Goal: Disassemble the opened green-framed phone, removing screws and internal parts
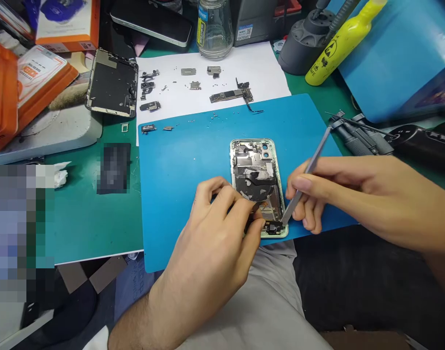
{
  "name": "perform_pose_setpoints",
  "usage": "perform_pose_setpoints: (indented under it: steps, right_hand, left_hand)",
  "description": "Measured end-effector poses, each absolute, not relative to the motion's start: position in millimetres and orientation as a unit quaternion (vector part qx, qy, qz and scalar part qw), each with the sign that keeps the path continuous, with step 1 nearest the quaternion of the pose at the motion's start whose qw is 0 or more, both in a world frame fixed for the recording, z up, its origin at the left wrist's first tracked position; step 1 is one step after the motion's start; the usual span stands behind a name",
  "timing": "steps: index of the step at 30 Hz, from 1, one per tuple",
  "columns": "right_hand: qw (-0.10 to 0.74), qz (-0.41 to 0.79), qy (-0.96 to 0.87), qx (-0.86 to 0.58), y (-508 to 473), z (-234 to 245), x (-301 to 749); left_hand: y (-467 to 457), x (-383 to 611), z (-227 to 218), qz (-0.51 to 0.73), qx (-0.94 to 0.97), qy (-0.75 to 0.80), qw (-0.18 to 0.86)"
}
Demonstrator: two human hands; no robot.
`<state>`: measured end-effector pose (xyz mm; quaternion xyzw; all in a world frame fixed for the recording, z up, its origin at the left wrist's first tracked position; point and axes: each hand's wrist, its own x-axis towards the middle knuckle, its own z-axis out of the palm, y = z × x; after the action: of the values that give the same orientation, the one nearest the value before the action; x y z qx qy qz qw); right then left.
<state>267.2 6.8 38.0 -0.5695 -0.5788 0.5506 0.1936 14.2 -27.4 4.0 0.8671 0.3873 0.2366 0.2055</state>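
An opened phone housing (257,170) with a pale green frame lies on the blue mat (178,180), its inner parts exposed. Over its lower left side is my left hand (218,233), thumb and fingers pinched together at a dark part (273,227) along the bottom end. What sits between those fingertips is mostly hidden. My right hand (328,194) grips a flat metal pry tool (310,167) like a pen. The tool's broad lower tip touches the inside of the housing's lower right corner, beside the dark part.
Beyond the mat, white paper (178,99) carries a logic board (231,95) and several small parts. A phone screen (113,82) leans at the left, above a black battery-like rectangle (115,167). Behind stand a glass bottle (215,31) and a yellow bottle (339,46); screwdrivers (357,136) lie right.
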Motion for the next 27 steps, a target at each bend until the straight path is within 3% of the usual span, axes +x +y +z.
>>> perform_pose_setpoints:
  steps: [3, 10, 17, 27]
  right_hand:
    - [0.221, 0.524, -0.590, -0.573, 0, 40, 268]
    - [0.178, 0.630, -0.527, -0.542, 13, 32, 268]
    - [0.248, 0.595, -0.546, -0.535, 18, 29, 260]
    - [0.157, 0.618, -0.573, -0.514, 18, 35, 252]
  left_hand:
    - [-27, 14, 4, 0.234, 0.861, 0.390, 0.227]
    - [-25, 9, 6, 0.216, 0.846, 0.397, 0.284]
    - [-20, -3, 7, 0.171, 0.857, 0.374, 0.311]
    - [-26, 3, 6, 0.188, 0.838, 0.409, 0.309]
